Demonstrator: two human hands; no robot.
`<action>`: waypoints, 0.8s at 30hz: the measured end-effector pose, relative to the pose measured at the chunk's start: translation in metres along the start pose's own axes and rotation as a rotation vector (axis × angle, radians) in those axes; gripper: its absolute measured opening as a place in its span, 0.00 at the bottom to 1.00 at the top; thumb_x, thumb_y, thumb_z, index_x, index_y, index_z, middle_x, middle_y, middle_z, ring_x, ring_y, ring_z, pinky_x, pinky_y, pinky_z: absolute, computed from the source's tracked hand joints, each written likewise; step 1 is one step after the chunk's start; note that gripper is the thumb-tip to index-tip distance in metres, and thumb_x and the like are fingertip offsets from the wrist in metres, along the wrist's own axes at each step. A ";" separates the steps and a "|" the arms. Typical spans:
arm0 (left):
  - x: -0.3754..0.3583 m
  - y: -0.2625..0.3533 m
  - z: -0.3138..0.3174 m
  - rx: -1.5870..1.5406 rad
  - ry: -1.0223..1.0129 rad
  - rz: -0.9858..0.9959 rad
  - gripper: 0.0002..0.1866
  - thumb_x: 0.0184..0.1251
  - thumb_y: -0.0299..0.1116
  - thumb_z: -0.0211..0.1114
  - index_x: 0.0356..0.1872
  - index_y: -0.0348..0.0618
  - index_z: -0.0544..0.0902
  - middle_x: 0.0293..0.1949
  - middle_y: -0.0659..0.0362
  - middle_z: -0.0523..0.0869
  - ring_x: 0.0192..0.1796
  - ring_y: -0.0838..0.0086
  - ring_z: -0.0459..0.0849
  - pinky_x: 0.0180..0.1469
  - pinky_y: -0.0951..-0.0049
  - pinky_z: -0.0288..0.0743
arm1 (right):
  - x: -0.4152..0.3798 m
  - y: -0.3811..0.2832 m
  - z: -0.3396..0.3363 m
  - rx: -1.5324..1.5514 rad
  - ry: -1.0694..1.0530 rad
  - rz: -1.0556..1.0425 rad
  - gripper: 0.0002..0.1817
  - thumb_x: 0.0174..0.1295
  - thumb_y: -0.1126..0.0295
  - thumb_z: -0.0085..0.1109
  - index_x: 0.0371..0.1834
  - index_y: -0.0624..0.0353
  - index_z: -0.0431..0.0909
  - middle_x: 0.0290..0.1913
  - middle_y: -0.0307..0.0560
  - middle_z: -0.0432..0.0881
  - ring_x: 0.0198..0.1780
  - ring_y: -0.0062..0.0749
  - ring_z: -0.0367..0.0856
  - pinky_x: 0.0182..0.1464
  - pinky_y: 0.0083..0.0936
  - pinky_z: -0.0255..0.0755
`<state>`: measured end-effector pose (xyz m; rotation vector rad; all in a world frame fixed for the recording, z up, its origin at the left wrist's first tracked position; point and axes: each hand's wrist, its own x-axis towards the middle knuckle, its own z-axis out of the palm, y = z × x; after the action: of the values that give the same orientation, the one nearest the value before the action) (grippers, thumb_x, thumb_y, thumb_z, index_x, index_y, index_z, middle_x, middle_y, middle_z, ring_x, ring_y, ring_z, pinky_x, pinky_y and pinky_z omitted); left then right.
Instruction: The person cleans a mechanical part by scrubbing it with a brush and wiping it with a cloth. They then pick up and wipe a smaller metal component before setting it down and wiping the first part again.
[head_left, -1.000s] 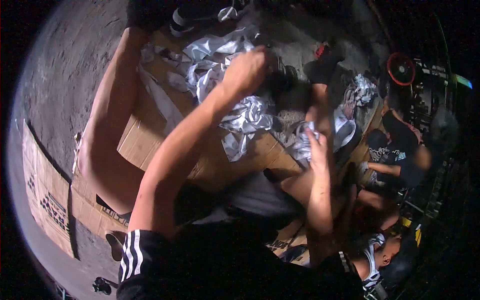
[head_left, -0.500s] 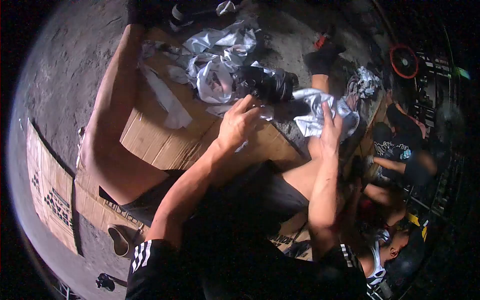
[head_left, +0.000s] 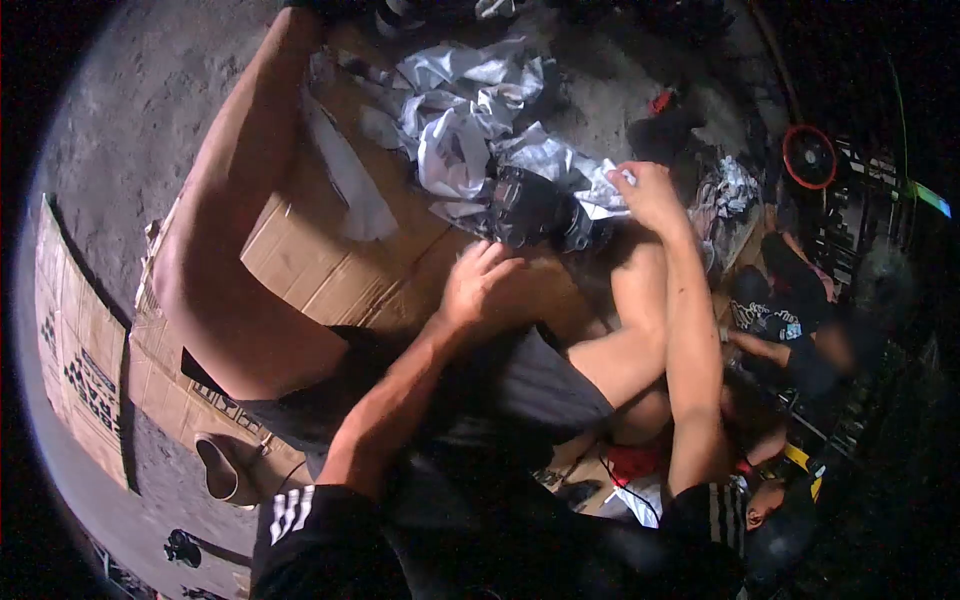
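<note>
A black, ribbed cylindrical machine part (head_left: pixel 525 208) sits tilted in front of me, close over the cardboard. My left hand (head_left: pixel 483 288) is at its near edge, fingers curled against it and partly smeared by motion. A pale, silvery cloth (head_left: pixel 603 190) lies over the part's far right side, and my right hand (head_left: pixel 652 198) pinches it between thumb and fingers. Behind the part, more crumpled pale cloths (head_left: pixel 455 150) are heaped on the ground.
Flattened cardboard (head_left: pixel 310 265) lies under my bent legs. A cloth strip (head_left: pixel 345 180) rests on it. Another cardboard sheet (head_left: pixel 85 360) and a shoe (head_left: pixel 222 470) are at left. A red-rimmed fan (head_left: pixel 809 157), a cloth pile (head_left: pixel 735 187) and other people (head_left: pixel 790 310) are at right.
My right hand has gone from lying spread against the cloth to pinching it, farther forward, beside the black part. The part has turned and shows its ribbed side more. The view has shifted slightly.
</note>
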<state>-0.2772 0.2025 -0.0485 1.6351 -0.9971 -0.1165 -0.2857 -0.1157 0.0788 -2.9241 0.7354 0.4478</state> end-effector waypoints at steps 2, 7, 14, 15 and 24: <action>-0.007 -0.005 -0.005 0.007 -0.094 -0.053 0.21 0.50 0.35 0.66 0.50 0.49 0.84 0.43 0.56 0.78 0.46 0.56 0.77 0.48 0.57 0.74 | -0.012 0.033 0.013 0.190 0.056 0.075 0.17 0.71 0.62 0.61 0.50 0.66 0.84 0.37 0.50 0.89 0.41 0.27 0.84 0.48 0.28 0.76; -0.027 -0.012 0.004 0.089 -0.178 -0.075 0.21 0.51 0.38 0.67 0.49 0.51 0.84 0.48 0.55 0.80 0.49 0.55 0.78 0.51 0.55 0.73 | -0.072 0.021 -0.012 0.857 0.136 0.367 0.16 0.76 0.67 0.56 0.58 0.66 0.80 0.52 0.49 0.86 0.54 0.33 0.80 0.59 0.32 0.73; 0.000 0.010 -0.004 -0.027 -0.094 -0.289 0.21 0.54 0.34 0.70 0.51 0.46 0.83 0.51 0.51 0.82 0.51 0.53 0.81 0.53 0.58 0.75 | -0.154 0.016 0.036 0.798 0.391 0.364 0.17 0.77 0.67 0.54 0.58 0.70 0.78 0.50 0.45 0.84 0.49 0.23 0.77 0.54 0.22 0.72; 0.000 0.012 -0.002 -0.109 -0.013 -0.327 0.20 0.56 0.33 0.72 0.52 0.44 0.82 0.49 0.50 0.83 0.48 0.53 0.83 0.51 0.59 0.76 | -0.151 -0.005 0.032 0.825 0.346 0.395 0.18 0.78 0.65 0.52 0.58 0.69 0.79 0.50 0.45 0.84 0.50 0.23 0.78 0.55 0.22 0.72; 0.012 0.012 -0.016 -0.114 -0.285 -0.751 0.28 0.62 0.49 0.74 0.58 0.43 0.84 0.45 0.44 0.88 0.44 0.58 0.90 0.47 0.59 0.81 | -0.110 -0.040 0.044 0.858 0.127 0.343 0.25 0.74 0.65 0.59 0.70 0.65 0.69 0.56 0.49 0.85 0.53 0.36 0.83 0.61 0.34 0.73</action>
<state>-0.2675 0.2075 -0.0279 1.8413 -0.5175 -0.9133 -0.3709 -0.0241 0.0707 -2.0387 1.1072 -0.0492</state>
